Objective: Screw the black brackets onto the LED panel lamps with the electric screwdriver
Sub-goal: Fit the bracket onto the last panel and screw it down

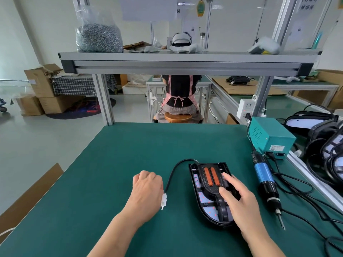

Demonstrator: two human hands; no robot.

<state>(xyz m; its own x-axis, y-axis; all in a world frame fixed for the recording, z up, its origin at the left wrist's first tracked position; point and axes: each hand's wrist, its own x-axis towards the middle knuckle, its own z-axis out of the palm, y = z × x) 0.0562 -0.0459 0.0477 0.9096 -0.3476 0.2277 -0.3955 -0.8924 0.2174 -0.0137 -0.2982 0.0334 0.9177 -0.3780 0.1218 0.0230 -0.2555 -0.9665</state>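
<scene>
In my head view, the left hand (147, 188) lies knuckles-up on the green-matted table (130, 154), fingers curled under; anything inside is hidden. The right hand (239, 199) is spread flat, fingers straight, resting on the black plastic bracket (213, 190) atop the black D-shaped LED panel lamp (201, 199), near centre-right. The blue-and-black electric screwdriver (265, 177) lies untouched just right of it.

Open counter (130, 145) stretches ahead and left of the lamp (202, 199). To its right the screwdriver (265, 180), looping cables (304, 191) and a teal box (271, 136) crowd the way; a shelf (185, 62) hangs overhead.
</scene>
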